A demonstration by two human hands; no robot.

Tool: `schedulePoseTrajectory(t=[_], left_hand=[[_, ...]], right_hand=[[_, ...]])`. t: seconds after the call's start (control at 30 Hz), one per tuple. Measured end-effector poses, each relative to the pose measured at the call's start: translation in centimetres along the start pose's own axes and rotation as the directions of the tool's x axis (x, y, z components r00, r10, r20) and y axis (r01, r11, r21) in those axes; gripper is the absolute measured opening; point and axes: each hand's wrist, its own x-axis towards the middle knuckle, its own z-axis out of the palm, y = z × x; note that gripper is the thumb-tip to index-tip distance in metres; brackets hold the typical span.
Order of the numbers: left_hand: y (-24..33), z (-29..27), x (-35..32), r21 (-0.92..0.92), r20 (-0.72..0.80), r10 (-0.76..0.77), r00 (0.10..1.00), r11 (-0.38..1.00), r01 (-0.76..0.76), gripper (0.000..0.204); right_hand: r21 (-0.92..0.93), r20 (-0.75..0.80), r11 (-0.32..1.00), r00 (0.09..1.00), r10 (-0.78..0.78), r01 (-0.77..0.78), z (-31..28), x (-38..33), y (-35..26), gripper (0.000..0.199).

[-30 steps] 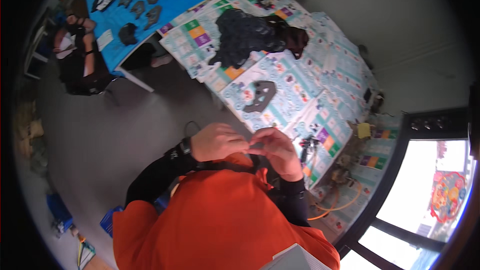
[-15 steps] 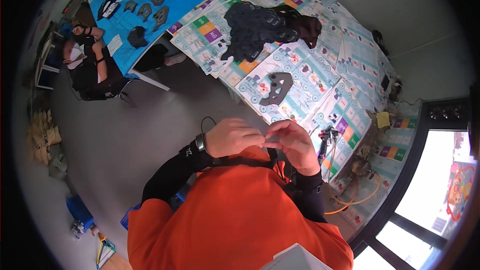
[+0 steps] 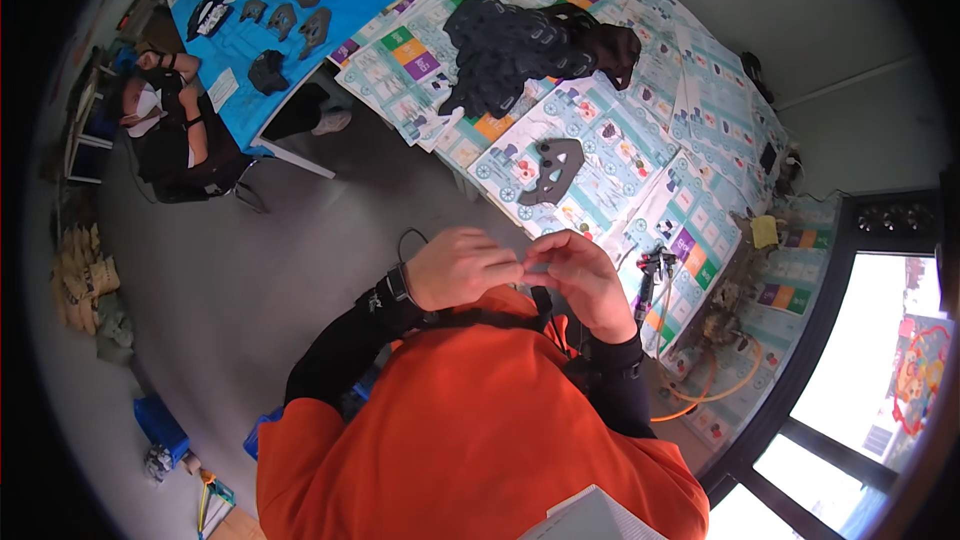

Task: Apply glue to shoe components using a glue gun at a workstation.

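In front of my chest, my left hand and my right hand meet at the fingertips. The fingers of my left hand are bent and pressed together, its back turned up. On my right hand the thumb and fingers curl toward the left fingertips in a pinch. Whatever lies between them, if anything, is too small or hidden to make out. Beyond my hands, a dark grey angular part with cut-out holes lies on the paper-covered table. A spray gun with a hose stands by the table's near right edge.
A heap of black moulded parts sits farther back on the table. At the far left, a person in a mask sits by a blue-covered table bearing several dark parts. An orange hose loops at the right, near a glazed door.
My hands stay together with only a slight shift of the fingers. The whole view has moved a little, and the seated person holds nearly the same pose.
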Motion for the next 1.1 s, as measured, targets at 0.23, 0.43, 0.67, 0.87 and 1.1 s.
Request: schedulePoseTrajectory(t=[0.23,0.43,0.67,0.87,1.1], left_hand=[[-1.4,0.8,-1.0,-0.053,0.199,-0.217,0.956,0.971,0.231,0.011],[-3.3,3.5,-1.2,-0.070,0.194,-0.118,0.974,0.989,0.134,0.017],[-6.7,3.5,-3.5,-0.142,0.385,-0.279,0.880,0.924,0.355,0.018],[-13.0,9.3,-6.2,-0.113,0.572,-0.448,0.687,0.787,0.607,0.032],[-16.3,16.5,-3.8,-0.001,0.466,-0.733,0.495,0.559,0.829,0.056]], right_hand=[[-0.768,0.065,0.622,0.984,-0.165,0.155,1.2,-0.4,-3.6,0.036],[-0.934,0.200,-0.357,0.835,-0.512,0.005,4.8,1.1,-0.8,0.061],[-0.938,-0.106,-0.222,0.830,-0.548,-0.266,-0.8,-2.1,0.4,0.065],[-0.338,-0.186,0.867,0.929,0.320,-0.367,-6.5,-5.1,3.1,0.049],[-0.667,-0.665,0.459,0.747,-0.013,-0.587,-23.2,-8.6,14.0,0.043]])
